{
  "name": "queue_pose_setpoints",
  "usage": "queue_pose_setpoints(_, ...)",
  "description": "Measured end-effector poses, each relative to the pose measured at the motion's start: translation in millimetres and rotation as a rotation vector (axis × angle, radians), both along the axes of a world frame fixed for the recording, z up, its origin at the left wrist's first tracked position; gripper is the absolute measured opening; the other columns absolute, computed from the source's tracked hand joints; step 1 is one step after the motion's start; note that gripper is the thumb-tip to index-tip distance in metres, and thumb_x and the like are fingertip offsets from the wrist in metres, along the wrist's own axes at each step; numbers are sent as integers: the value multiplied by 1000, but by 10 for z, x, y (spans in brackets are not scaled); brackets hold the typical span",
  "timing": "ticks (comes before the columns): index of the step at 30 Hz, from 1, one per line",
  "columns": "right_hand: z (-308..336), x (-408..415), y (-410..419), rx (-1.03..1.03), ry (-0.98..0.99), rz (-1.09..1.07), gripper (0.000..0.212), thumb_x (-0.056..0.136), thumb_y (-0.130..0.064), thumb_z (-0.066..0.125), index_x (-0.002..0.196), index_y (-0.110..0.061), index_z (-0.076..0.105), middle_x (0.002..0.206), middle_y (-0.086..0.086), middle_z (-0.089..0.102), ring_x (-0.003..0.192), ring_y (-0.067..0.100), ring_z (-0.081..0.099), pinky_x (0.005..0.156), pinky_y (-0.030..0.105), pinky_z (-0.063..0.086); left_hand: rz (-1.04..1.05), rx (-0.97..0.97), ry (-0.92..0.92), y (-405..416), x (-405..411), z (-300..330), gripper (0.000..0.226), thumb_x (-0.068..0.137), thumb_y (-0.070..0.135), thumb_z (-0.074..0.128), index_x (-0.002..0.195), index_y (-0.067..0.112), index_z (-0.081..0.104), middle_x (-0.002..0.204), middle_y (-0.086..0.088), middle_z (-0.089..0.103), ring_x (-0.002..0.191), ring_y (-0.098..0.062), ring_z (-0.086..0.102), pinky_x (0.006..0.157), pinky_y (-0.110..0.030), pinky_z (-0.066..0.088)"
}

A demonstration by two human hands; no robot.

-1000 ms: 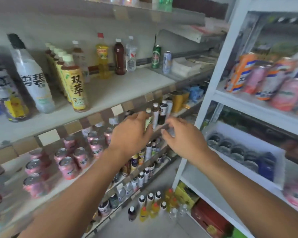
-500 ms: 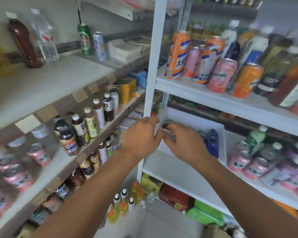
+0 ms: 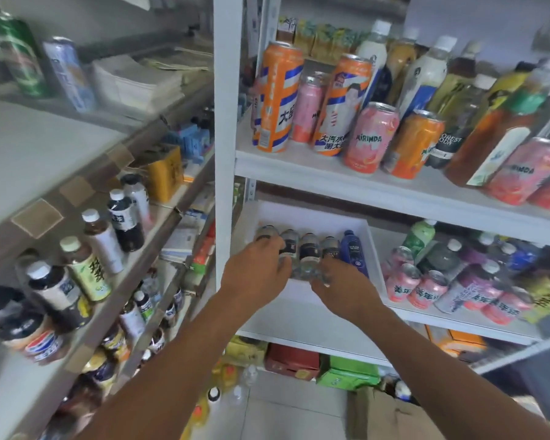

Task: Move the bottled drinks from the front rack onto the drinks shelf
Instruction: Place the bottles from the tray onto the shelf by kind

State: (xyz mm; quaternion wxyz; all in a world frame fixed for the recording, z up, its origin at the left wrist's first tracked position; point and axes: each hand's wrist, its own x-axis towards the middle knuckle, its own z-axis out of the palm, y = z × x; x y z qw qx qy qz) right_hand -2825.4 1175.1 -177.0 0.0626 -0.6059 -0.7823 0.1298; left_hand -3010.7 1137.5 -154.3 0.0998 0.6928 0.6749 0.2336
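Several dark-labelled bottles [image 3: 308,246] and a blue bottle [image 3: 351,249] lie side by side in a white tray [image 3: 370,246] on the middle shelf of the white front rack [image 3: 224,147]. My left hand [image 3: 256,274] curls over the two leftmost bottles [image 3: 267,231]. My right hand [image 3: 343,290] reaches in beside it, fingertips against the clear bottle bases [image 3: 302,269]; its grip is hidden. The grey drinks shelf [image 3: 38,154] on the left carries a row of upright bottles [image 3: 124,217].
Tall cans [image 3: 278,96] and bottles crowd the rack's upper shelf. Pink cans [image 3: 404,281] and bottles lie to the right of the tray. Boxes [image 3: 292,360] sit under the rack. More bottles stand on the floor [image 3: 213,395] between the two units.
My view has swung right, from the grey shelf to the white rack. Both hands have moved from the shelf's bottle row into the tray and now touch the lying bottles.
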Motion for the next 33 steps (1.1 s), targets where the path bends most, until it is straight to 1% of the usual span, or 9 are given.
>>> queue_pose_setpoints(4,-123,139,231,-69,-20,-94,16,90,-31,55,101,-20,56,99,1,66,92,25,67,75,35,56,-37,-21,-40,198,42,-61,28,99,38,45,122,23,52,115,1,64,99,-21,62,79,-36,53)
queue_pose_setpoints(8,-226,296,448,-106,-34,-154,31,93,-32,56,118,-13,56,113,10,67,102,31,65,84,34,54,-78,-43,-49,394,169,-156,28,98,37,46,121,22,52,114,0,64,98,-22,62,80,-38,54)
queue_pose_setpoints(13,-395,522,771,-152,-68,-111,35,94,-25,58,126,-10,55,124,15,61,110,32,60,86,30,47,-79,-82,-64,674,347,-337,31,97,39,47,123,24,53,116,2,65,100,-21,63,82,-38,54)
queue_pose_setpoints(18,-695,754,1167,-187,-190,-115,43,91,-25,58,131,-12,51,131,14,54,119,32,52,93,34,46,-88,-113,-59,982,554,-508,33,96,40,48,125,25,52,119,1,65,103,-21,63,81,-38,53)
queue_pose_setpoints(22,-937,873,1370,-265,-341,-13,63,89,-25,63,145,-14,37,151,11,28,136,30,31,101,38,41,-134,-118,-16,1214,745,-631,31,97,37,47,125,22,52,118,0,64,104,-20,62,72,-31,44)
queue_pose_setpoints(25,-1064,909,1484,-293,-358,19,78,86,-29,69,150,-13,27,163,11,1,149,31,5,115,43,30,-127,-141,-18,1337,864,-731,32,97,37,48,125,23,52,121,2,64,107,-20,62,77,-33,46)
queue_pose_setpoints(27,-1131,921,1556,-322,-380,26,90,85,-31,71,155,-12,16,163,10,-14,150,34,-8,118,47,24,-129,-168,-32,1390,932,-790,33,96,37,48,126,23,52,122,2,64,108,-21,63,81,-34,51)
queue_pose_setpoints(30,-1227,921,1607,-341,-459,32,110,84,-36,74,157,-15,-5,159,13,-28,147,41,-17,117,51,24,-141,-191,-36,1419,1017,-846,33,96,38,47,125,23,52,122,2,65,110,-21,61,83,-40,54)
queue_pose_setpoints(33,-1326,887,1609,-307,-508,9,111,87,-27,72,154,-12,-15,157,16,-32,145,46,-19,115,54,28,-145,-182,-27,1420,1075,-866,32,96,37,47,123,22,53,120,2,66,107,-21,62,80,-37,53)
